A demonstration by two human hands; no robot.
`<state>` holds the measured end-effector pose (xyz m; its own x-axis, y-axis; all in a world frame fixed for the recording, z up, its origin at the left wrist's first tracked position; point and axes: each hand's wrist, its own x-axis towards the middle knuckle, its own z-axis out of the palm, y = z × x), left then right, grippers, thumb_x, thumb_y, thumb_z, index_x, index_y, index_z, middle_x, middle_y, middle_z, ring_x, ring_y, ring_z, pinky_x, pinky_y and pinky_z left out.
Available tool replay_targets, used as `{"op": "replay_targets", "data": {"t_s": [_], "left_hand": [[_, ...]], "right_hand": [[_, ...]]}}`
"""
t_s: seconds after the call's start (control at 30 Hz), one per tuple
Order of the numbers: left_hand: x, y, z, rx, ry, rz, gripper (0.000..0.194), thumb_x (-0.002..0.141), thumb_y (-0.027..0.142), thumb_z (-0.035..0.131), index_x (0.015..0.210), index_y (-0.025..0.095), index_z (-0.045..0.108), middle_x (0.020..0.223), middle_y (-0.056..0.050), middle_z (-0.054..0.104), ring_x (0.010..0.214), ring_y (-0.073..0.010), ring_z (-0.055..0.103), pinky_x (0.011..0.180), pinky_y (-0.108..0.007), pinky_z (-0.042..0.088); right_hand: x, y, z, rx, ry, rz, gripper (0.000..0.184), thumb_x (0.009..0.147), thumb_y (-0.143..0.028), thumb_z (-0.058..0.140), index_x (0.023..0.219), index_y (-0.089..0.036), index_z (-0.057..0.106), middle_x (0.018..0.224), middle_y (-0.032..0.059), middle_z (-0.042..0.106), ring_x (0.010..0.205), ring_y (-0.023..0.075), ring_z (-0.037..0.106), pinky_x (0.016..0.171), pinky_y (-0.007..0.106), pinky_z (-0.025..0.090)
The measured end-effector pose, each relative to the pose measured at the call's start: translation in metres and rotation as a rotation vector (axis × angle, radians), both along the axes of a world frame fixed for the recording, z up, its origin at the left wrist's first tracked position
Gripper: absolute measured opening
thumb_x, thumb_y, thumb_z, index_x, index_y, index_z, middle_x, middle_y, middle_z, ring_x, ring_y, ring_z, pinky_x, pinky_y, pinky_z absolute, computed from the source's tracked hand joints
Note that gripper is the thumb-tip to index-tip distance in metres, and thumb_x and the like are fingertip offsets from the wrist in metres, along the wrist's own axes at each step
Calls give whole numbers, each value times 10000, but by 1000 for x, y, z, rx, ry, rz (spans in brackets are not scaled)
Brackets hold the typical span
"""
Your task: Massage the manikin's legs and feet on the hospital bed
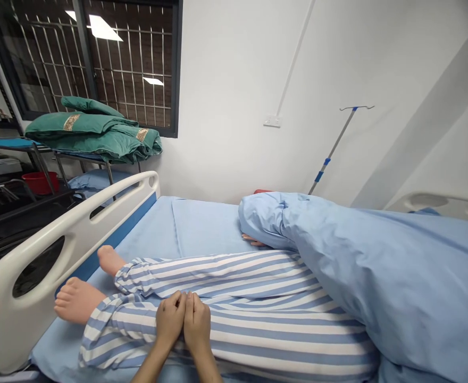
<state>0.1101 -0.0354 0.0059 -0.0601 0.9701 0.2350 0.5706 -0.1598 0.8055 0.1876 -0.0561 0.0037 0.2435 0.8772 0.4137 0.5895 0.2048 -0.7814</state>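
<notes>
A figure in blue-and-white striped pyjama trousers (pixel 250 298) lies on a hospital bed, bare feet (pixel 76 300) toward the white footboard (pixel 38 255). My left hand (pixel 170 319) and my right hand (pixel 197 322) rest side by side on the near trouser leg, below the knee. Both have their fingers curled and pressed together against the cloth; whether they pinch the fabric is hidden. A light blue blanket (pixel 377 266) covers the figure's upper body at the right, and a hand (pixel 252 240) peeks out under its edge.
The bed has a light blue sheet (pixel 190 226). Folded green blankets (pixel 98 130) lie on a rack at the back left, a red basin (pixel 39 182) below them. An IV pole (pixel 333 146) leans by the white wall. A barred window is above left.
</notes>
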Motion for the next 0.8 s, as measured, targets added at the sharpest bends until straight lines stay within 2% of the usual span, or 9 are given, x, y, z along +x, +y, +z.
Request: {"op": "replay_targets", "data": {"t_s": [0.2,0.3,0.4,0.57,0.7,0.8], "left_hand": [[32,-2,39,-61,-357,-39,358,777,424,396,516,206,282,491,54,301,506,-91,313,497,-221,286],[44,-4,47,-64,-466,-34,362,773,427,411,524,210,263,500,62,259,500,-84,280,479,-213,283],[43,-5,34,-43,-457,-12,356,774,419,412,515,207,291,488,57,297,495,-87,300,477,-214,288],[29,-6,3,65,-160,-107,364,795,417,384,511,192,411,458,34,417,477,-101,374,515,-237,284],[29,-6,-3,124,-61,-59,365,825,401,343,537,195,431,478,20,467,484,-110,414,537,-242,295],[31,-6,-3,142,-17,-38,342,827,364,344,541,199,434,477,15,486,481,-113,416,537,-242,293]], "right_hand": [[7,0,7,11,289,-18,397,913,-382,272,677,-196,532,611,40,599,559,157,531,534,246,321],[10,0,7,-3,376,-35,396,900,-418,295,664,-196,523,597,34,585,553,156,515,533,244,332],[11,0,5,-1,401,-42,393,886,-441,321,655,-191,517,589,30,567,548,152,496,536,244,339],[11,1,1,28,431,-72,389,877,-453,338,642,-186,495,563,8,523,537,140,474,538,242,351],[14,3,2,22,424,-64,388,872,-452,355,606,-191,458,530,-11,487,507,127,442,507,236,342],[21,2,16,12,335,-51,391,875,-426,362,566,-196,424,499,-22,456,481,118,411,475,235,309]]}}
